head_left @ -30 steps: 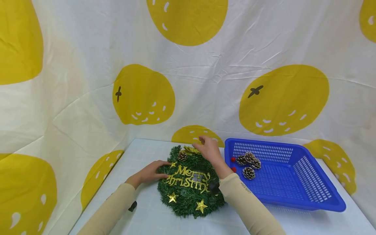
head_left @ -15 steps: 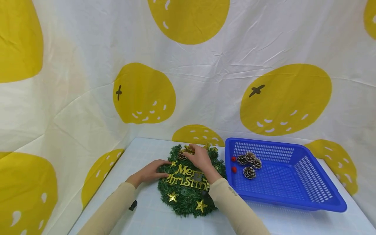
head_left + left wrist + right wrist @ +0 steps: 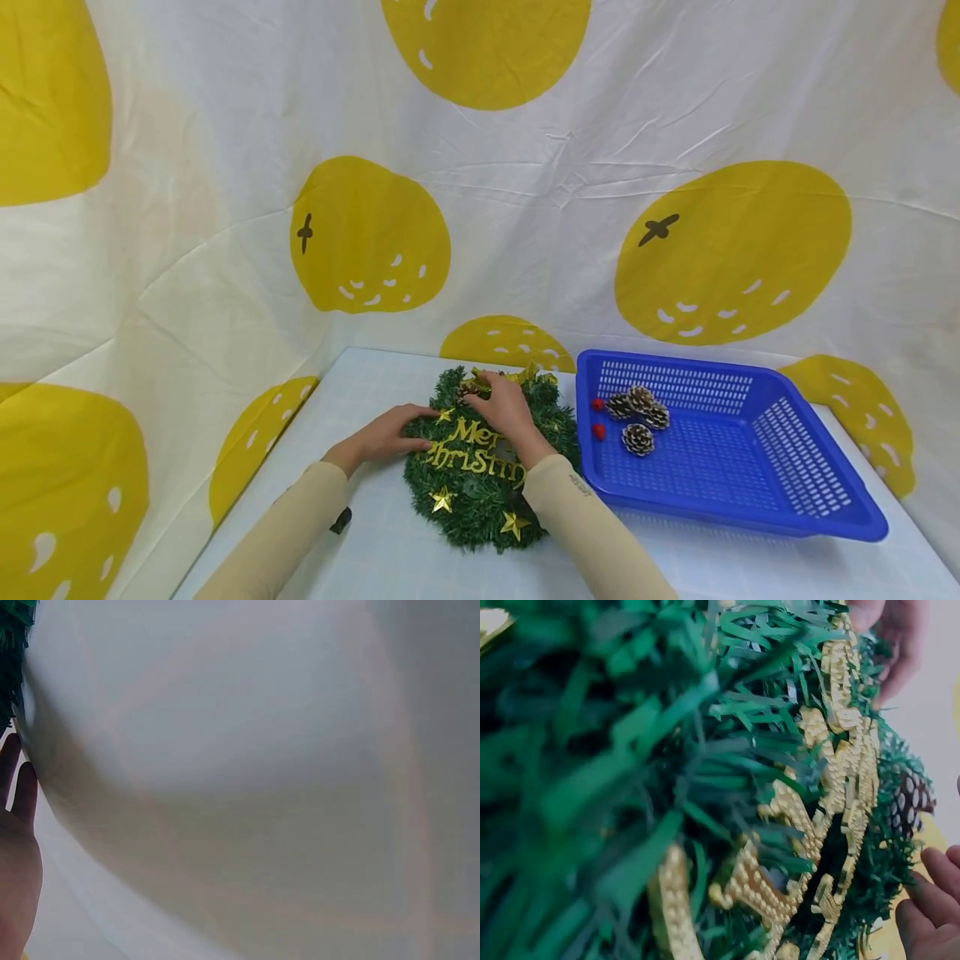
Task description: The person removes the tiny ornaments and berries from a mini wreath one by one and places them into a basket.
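Observation:
A green wreath (image 3: 465, 525) lies on the table with gold "Merry Christmas" lettering (image 3: 468, 458), gold stars (image 3: 442, 500) and a gold ribbon bow (image 3: 531, 372) at its top. My left hand (image 3: 386, 433) rests on the wreath's left edge, thumb and forefinger spread over the greenery. Over the upper part reaches my right hand (image 3: 506, 408), partly covering the lettering and bow. Its fingertips are beside the pine cone (image 3: 467, 389) on the wreath. In the right wrist view, the fingers (image 3: 934, 896) are extended near that pine cone (image 3: 911, 801), with a gap between them.
A blue plastic basket (image 3: 720, 467) stands right of the wreath. Inside are several frosted pine cones (image 3: 637, 439) and two red balls (image 3: 598, 432). A white cloth with yellow fruit shapes hangs behind and left. A small black object (image 3: 341, 521) shows beside the left sleeve.
My right hand has come down and left from above the bow to the pine cone at the wreath's top. The left hand stays on the left edge.

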The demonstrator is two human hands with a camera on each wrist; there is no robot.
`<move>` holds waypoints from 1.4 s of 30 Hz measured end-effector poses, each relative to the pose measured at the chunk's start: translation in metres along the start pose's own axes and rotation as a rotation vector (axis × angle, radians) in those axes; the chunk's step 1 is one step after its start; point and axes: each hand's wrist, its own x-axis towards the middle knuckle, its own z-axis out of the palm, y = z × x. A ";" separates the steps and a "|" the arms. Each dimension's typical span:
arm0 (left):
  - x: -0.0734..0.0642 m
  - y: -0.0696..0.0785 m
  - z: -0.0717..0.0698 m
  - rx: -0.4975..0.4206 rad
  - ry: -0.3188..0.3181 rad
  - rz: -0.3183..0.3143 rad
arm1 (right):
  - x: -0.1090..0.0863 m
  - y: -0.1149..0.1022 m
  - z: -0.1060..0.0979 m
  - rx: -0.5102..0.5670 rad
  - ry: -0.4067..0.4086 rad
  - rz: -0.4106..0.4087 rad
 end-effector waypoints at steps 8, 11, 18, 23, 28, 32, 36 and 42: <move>-0.002 -0.002 0.001 -0.002 0.000 0.007 | 0.001 -0.005 0.014 -0.021 0.000 0.031; -0.002 0.000 0.001 0.000 0.005 0.008 | 0.002 -0.006 0.018 -0.030 0.009 0.063; 0.001 0.001 0.000 0.015 0.005 0.001 | 0.005 -0.008 0.020 -0.065 0.032 0.113; 0.000 0.000 0.000 0.011 0.001 0.001 | 0.006 -0.010 0.026 -0.131 0.042 0.143; 0.000 0.000 0.001 0.012 0.003 0.007 | 0.006 -0.010 0.027 -0.149 0.053 0.151; 0.000 0.002 0.001 0.015 0.000 0.003 | 0.005 -0.011 0.027 -0.166 0.058 0.154; 0.001 0.002 0.000 0.016 0.006 0.001 | 0.006 -0.011 0.028 -0.197 0.076 0.148; 0.001 0.001 0.000 0.020 -0.001 -0.007 | 0.004 -0.012 0.030 -0.167 0.108 0.153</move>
